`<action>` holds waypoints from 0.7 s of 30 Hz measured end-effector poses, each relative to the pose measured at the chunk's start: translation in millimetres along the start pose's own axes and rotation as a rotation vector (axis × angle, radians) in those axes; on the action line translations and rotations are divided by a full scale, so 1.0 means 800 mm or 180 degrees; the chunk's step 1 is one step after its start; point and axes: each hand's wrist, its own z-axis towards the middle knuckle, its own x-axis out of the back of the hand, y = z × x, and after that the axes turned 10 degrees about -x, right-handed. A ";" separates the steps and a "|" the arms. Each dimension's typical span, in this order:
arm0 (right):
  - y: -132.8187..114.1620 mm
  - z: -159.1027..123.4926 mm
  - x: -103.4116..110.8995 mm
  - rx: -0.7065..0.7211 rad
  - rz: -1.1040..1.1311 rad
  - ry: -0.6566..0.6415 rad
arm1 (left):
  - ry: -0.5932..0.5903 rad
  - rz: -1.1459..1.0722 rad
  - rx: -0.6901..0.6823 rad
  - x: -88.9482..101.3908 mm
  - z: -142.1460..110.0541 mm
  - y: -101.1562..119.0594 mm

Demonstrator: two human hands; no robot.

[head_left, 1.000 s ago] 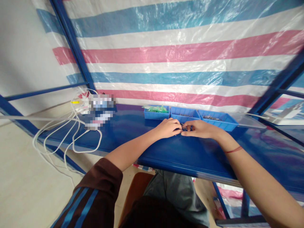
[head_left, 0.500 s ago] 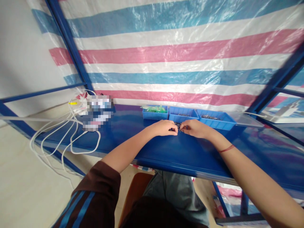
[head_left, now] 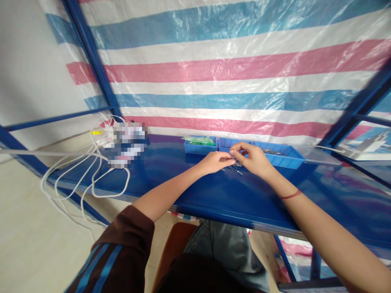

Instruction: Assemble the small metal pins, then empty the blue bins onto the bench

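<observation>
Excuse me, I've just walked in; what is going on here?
A person's left hand and right hand are close together at a pile of thin metal pieces on the blue table; whether either holds one is unclear. Three blue bins stand beyond: the left bin has green items, the right bin more metal pieces.

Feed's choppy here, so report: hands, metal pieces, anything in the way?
Left hand, right hand: fingertips close together by thin metal pieces; grip unclear. Pieces loose on blue tabletop. Blue bins close behind.
</observation>
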 end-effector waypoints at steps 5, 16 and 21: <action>-0.002 0.002 -0.007 -0.0303 0.0744 0.0207 | 0.0234 -0.0694 0.0015 -0.004 0.006 -0.006; -0.002 0.002 -0.005 -0.0437 0.0896 -0.0118 | 0.0179 -0.0656 0.0168 -0.002 0.004 -0.001; -0.002 0.001 -0.002 -0.0135 0.0419 -0.0096 | 0.0242 -0.0970 0.0173 -0.006 0.005 -0.002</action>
